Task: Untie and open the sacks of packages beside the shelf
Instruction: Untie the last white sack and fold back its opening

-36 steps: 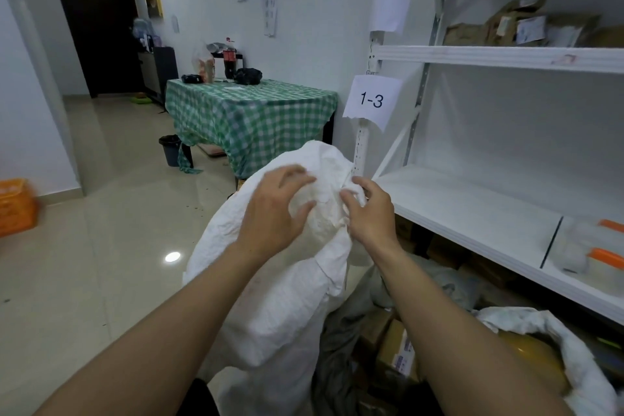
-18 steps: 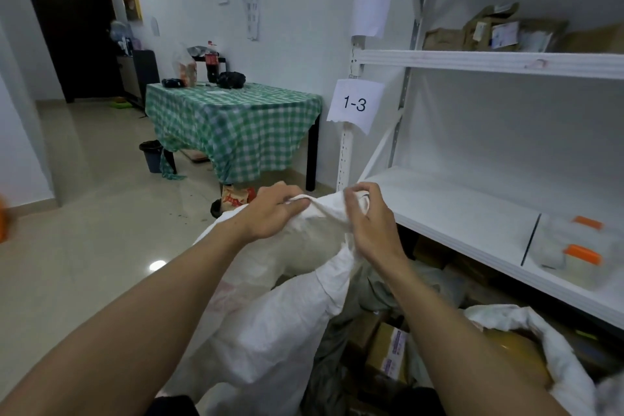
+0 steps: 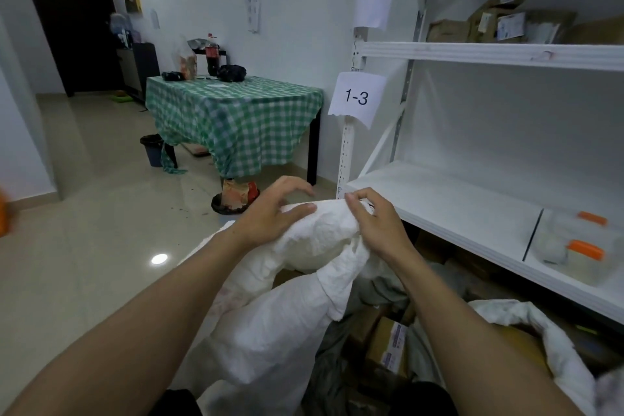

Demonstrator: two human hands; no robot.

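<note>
A white woven sack stands in front of me, its top bunched and folded over toward the shelf. My left hand rests on the bunched top, thumb laid flat on the cloth and fingers spread and lifted. My right hand pinches the cloth of the sack's mouth with curled fingers at the right of the bunch. At the lower right a second white sack lies open. Cardboard packages show between the two sacks.
The white shelf carries tags 1-2 and 1-3, clear tubs with orange lids, and parcels on the upper board. A table with a green checked cloth stands behind, with a dark bin and a floor bag near it.
The sack's top has come down from its raised, twisted state and is folded over. My left hand has loosened from gripping the cloth to resting on it. The right hand still pinches it.
</note>
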